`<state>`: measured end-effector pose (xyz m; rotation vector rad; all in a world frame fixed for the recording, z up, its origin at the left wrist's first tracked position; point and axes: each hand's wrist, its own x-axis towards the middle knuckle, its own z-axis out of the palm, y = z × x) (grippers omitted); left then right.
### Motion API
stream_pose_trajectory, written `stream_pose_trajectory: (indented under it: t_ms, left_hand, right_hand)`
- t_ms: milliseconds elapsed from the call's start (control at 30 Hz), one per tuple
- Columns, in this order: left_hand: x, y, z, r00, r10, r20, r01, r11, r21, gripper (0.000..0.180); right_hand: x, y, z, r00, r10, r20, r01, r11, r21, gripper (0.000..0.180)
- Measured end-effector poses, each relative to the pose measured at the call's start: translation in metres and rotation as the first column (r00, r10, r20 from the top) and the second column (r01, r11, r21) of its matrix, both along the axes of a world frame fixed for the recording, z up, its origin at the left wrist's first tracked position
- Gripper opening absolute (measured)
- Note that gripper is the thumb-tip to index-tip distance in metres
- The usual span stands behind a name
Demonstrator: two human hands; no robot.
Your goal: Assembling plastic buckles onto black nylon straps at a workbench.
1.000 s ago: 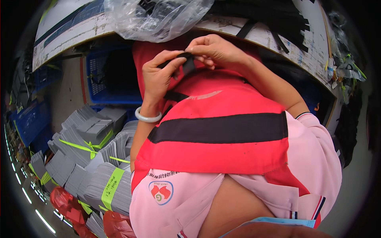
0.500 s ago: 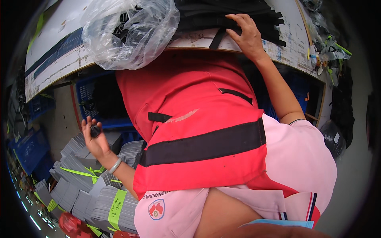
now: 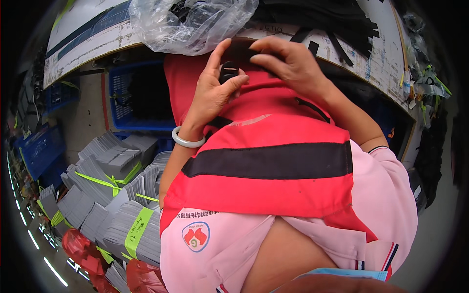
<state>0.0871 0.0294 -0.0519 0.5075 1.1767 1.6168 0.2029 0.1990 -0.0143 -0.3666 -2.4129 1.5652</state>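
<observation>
Both hands meet at the top edge of a red vest (image 3: pixel 273 161) that lies draped over the person's lap, its upper end reaching the rim of the desk (image 3: pixel 97 46). The left hand (image 3: pixel 212 93) has its fingers loosely curled, index finger pointing up, and pinches a small black buckle (image 3: pixel 228 72) between thumb and fingers. A pale bangle (image 3: pixel 187 142) sits on that wrist. The right hand (image 3: pixel 288 63) arches over from the other side, fingers bent down and pinching a black strap (image 3: pixel 244 49) just beside the buckle; the fingertips of the two hands are nearly touching.

The vest carries a broad black band (image 3: pixel 268 160) across its middle and a thinner black strap near the right forearm. Below it shows a pink shirt (image 3: pixel 215 249) with a round badge.

On the desk, just above the hands, lies a crumpled clear plastic bag (image 3: pixel 195 22) with dark parts inside, and to its right a heap of black straps (image 3: pixel 332 17). Under the desk stands a blue crate (image 3: pixel 139 95). On the floor at the left are stacks of grey sheets (image 3: pixel 112 195) bundled with green tape, and red bags (image 3: pixel 80 246) at the lower edge.
</observation>
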Motion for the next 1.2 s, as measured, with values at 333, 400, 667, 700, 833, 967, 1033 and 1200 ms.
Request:
stream_pose_trajectory:
  t_ms: [333,400,667,700,833,967,1033,1200]
  left_hand:
    - [0.002,-0.019,-0.007,0.992,0.081,-0.098,-0.084,0.996,-0.018,0.059]
    - [0.006,-0.016,-0.004,0.932,0.222,-0.286,-0.232,0.973,0.001,0.035]
    - [-0.009,-0.008,-0.007,0.858,0.363,-0.364,-0.409,0.911,-0.055,0.012]
    - [-0.01,-0.01,-0.008,0.854,0.369,-0.367,-0.418,0.906,-0.06,0.012]
    - [-0.008,-0.011,-0.009,0.882,0.369,-0.295,-0.427,0.889,-0.164,0.011]
    - [-0.006,-0.006,-0.014,0.745,0.368,-0.556,-0.457,0.889,-0.023,0.014]
    - [-0.008,-0.005,-0.014,0.615,0.36,-0.701,-0.439,0.895,0.075,0.015]
    - [-0.01,-0.005,-0.01,0.454,0.354,-0.818,-0.411,0.897,0.161,0.016]
  right_hand:
    - [-0.021,0.008,-0.019,0.886,0.291,0.361,0.075,0.678,-0.731,0.024]
    - [-0.023,0.007,-0.021,0.864,0.391,0.318,0.067,0.536,-0.841,0.024]
    - [-0.028,-0.001,-0.025,0.973,0.051,0.226,0.112,0.751,-0.651,0.022]
    - [-0.027,0.001,-0.013,0.965,0.093,0.247,0.107,0.717,-0.688,0.021]
    - [-0.023,-0.02,-0.008,0.914,0.207,0.349,0.052,0.793,-0.607,0.02]
    - [-0.024,-0.026,-0.004,0.935,0.089,0.344,0.181,0.715,-0.675,0.02]
    - [-0.025,-0.026,-0.005,0.944,0.089,0.317,0.167,0.7,-0.694,0.019]
    - [-0.027,-0.03,-0.021,0.965,0.03,0.259,0.164,0.703,-0.692,0.022]
